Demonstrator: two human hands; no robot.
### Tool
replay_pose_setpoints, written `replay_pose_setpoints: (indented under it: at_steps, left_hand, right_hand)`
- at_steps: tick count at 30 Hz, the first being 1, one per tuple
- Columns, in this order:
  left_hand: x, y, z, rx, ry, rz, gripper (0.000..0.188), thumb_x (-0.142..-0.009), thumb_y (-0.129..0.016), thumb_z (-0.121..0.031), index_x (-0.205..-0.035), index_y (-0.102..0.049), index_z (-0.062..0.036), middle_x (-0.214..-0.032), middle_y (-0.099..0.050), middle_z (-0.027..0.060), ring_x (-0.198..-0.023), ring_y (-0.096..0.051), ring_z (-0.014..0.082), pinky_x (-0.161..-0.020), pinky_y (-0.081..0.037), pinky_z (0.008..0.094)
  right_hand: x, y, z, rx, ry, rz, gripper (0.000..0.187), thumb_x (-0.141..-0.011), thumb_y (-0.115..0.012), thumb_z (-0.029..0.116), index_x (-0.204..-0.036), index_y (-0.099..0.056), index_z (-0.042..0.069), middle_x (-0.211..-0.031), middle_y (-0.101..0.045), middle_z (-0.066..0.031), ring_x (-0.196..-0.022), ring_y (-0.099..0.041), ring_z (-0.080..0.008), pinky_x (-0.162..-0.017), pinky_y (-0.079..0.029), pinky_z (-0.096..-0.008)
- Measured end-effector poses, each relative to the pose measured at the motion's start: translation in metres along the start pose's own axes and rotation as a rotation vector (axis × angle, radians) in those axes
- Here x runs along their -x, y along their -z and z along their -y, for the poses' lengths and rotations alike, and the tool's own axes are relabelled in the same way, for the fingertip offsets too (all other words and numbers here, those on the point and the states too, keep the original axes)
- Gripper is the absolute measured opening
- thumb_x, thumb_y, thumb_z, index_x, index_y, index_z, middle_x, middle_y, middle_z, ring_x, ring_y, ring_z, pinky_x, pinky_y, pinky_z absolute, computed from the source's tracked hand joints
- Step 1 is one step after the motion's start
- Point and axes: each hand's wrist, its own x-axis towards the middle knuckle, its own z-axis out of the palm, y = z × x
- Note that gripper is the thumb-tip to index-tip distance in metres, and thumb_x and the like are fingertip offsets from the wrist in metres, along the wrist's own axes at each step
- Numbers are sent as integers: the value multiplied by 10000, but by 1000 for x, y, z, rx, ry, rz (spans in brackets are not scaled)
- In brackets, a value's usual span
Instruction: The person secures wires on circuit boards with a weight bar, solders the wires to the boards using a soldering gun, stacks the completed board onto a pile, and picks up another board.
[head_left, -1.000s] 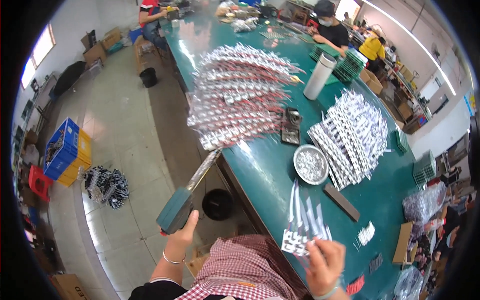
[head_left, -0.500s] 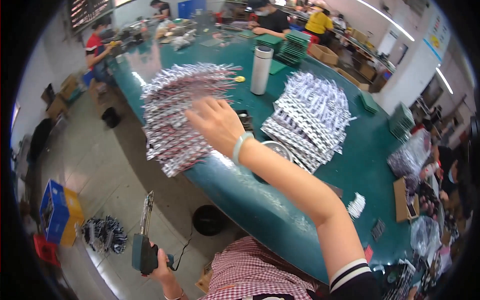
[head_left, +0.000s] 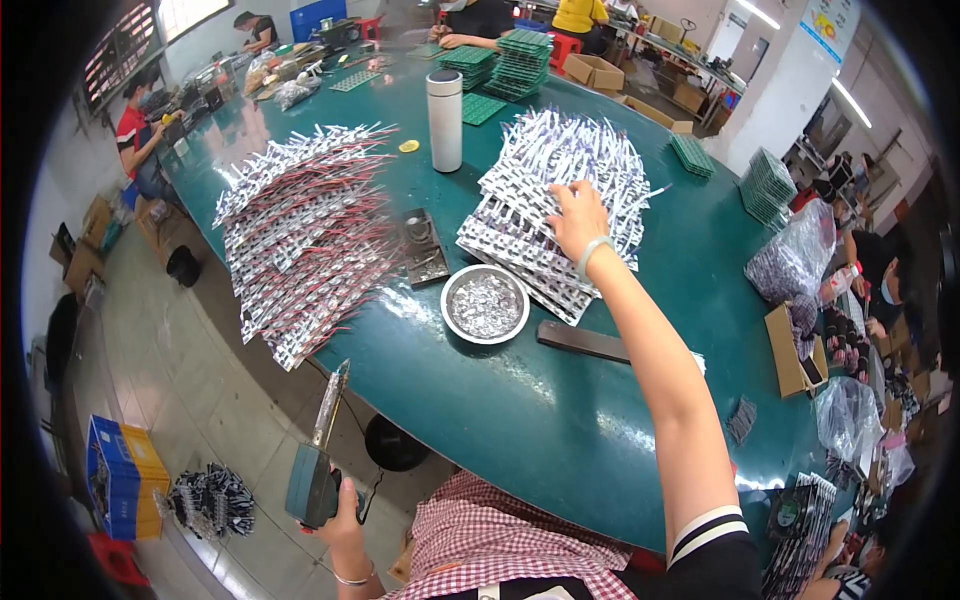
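Note:
My left hand (head_left: 345,528), low on the left beyond the table's edge, is closed around the handle of a dark teal soldering gun (head_left: 310,487). Its long metal tip points up and a cord hangs from it. My right hand (head_left: 580,220), a pale bangle on its wrist, is over the right-hand pile of white-and-black strips with loose white wires (head_left: 520,225). Its fingers are bent and apart, with the tips at the strips; nothing lifted shows in them. To the left lies another pile of similar strips with red and white wires (head_left: 300,250).
A round bowl of silvery bits (head_left: 486,340) sits between the piles, near a small metal block (head_left: 425,250) and a dark bar (head_left: 585,342). Behind stand a white flask (head_left: 446,125) and stacked green boards (head_left: 522,65). A black bin (head_left: 395,445) is below the table edge.
My right hand has moved from the left pile across to the right pile. The soldering gun in my left hand has shifted slightly. The view has turned, uncovering the bowl and bar.

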Motion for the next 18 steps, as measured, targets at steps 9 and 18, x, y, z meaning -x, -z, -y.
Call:
replay_pose_setpoints:
  at_steps: [9, 18]
  left_hand:
    - [2, 29, 41, -132, -34, -20, 339, -914, -689, 35, -1250, -649, 23, -1026, -667, 53, -665, -495, 101, -571, -401, 273]
    - [7, -3, 17, -55, -102, 38, 331, -919, -666, 56, -1249, -636, 36, -1035, -669, 52, -612, -457, 79, -524, -369, 252]
  right_hand:
    - [37, 50, 19, -178, 129, -77, 423, -776, -775, 98, -1189, -686, 103, -1100, -637, -153, -1014, -550, -353, -890, -450, -461]
    - [297, 170, 41, -506, 137, 232, 536, -755, -773, 31, -1274, -664, 111, -1182, -623, -105, -1008, -562, -313, -861, -445, -422]
